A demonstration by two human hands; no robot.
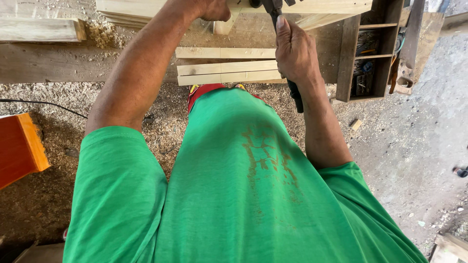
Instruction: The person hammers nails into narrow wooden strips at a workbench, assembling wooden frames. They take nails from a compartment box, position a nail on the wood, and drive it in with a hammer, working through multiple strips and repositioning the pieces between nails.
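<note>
Overhead, looking down past a green shirt (234, 195) to a sawdust-covered floor (161, 126). Right hand (295, 51) clenching a dark tool handle (295, 95), thumb laid along its upper side, butt end jutting below the wrist; working end running up to the near edge of the pale timber workpiece (312, 7) at the top of frame, and cut off there. Left hand (214, 9) closing over the same workpiece just left of the tool, fingers curled; exact hold partly out of view, so whether gripping or only pressing cannot be told. Three loose pale battens (226, 65) lying side by side beneath the workpiece, between the two forearms. Dark wooden tool crate (363, 53) standing to the right, compartments filled with small items too blurred to identify. Orange board (19, 146) leaning at the left edge; black cable (44, 104) trailing across the floor toward it.

Risks, as judged: left hand sitting close to the tool's working end, so a slip exposing the fingers. Loose sawdust underfoot and the trailing cable inviting a loss of footing. Battens unsecured, liable to shifting if knocked.
</note>
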